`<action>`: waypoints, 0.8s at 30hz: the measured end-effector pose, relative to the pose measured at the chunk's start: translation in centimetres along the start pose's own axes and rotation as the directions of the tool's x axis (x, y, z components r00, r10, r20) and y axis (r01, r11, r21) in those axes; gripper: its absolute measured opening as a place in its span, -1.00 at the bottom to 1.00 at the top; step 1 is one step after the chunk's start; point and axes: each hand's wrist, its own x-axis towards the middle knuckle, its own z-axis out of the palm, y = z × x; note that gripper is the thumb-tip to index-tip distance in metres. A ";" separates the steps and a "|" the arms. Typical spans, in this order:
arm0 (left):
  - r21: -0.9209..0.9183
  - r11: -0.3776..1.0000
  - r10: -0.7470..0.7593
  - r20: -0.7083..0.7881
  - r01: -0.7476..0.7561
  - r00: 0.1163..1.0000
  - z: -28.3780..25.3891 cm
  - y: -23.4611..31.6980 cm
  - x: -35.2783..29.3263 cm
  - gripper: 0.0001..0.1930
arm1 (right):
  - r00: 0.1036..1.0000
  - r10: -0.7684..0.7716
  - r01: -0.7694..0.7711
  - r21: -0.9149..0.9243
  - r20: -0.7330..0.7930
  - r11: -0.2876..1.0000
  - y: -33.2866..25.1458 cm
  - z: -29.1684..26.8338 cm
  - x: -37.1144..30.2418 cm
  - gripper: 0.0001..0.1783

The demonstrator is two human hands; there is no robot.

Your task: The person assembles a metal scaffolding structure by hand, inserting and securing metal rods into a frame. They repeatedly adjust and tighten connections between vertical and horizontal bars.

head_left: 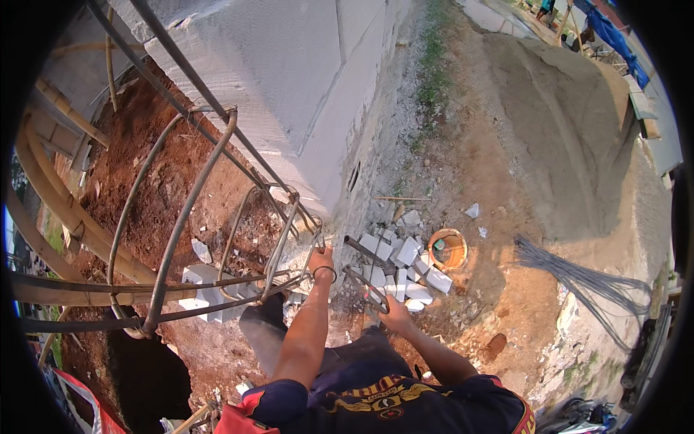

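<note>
My left hand [322, 262] is closed around the near end of a rebar cage [206, 189], at the middle of the view. Long steel bars and bent rectangular stirrups make up the cage, which runs from there to the upper left and left. In my right hand [395, 317] is a pair of metal pincers [365, 286], its two arms pointing up and left, a little to the right of the cage's end. The pincers appear apart from the cage. My fingers partly hide the bars and the tool's grip.
Broken white blocks [405, 254] lie in a heap ahead, beside an orange bucket [447, 249]. A pale block wall [289, 79] rises ahead. Thin steel rods [578, 275] and a sand pile [560, 130] are to the right. At lower left is a dark pit [144, 376], near bamboo poles [58, 195].
</note>
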 end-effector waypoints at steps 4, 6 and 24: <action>0.198 0.978 0.084 -0.051 -0.072 0.995 0.7 -0.3 -0.5 -0.66 | 1.000 -0.011 0.014 0.149 -0.022 0.989 -0.8 0.5 0.6 -0.63; 0.154 0.985 0.093 -0.079 -0.080 0.992 1.2 -1.0 -0.6 -0.70 | 0.998 0.055 -0.053 0.176 -0.009 0.983 -2.2 0.9 2.1 -0.66; 0.010 0.981 0.195 -0.044 -0.195 0.980 0.3 -5.5 -2.4 -0.81 | 0.938 -0.061 -0.005 0.188 0.342 0.982 -5.2 -1.9 5.3 -0.77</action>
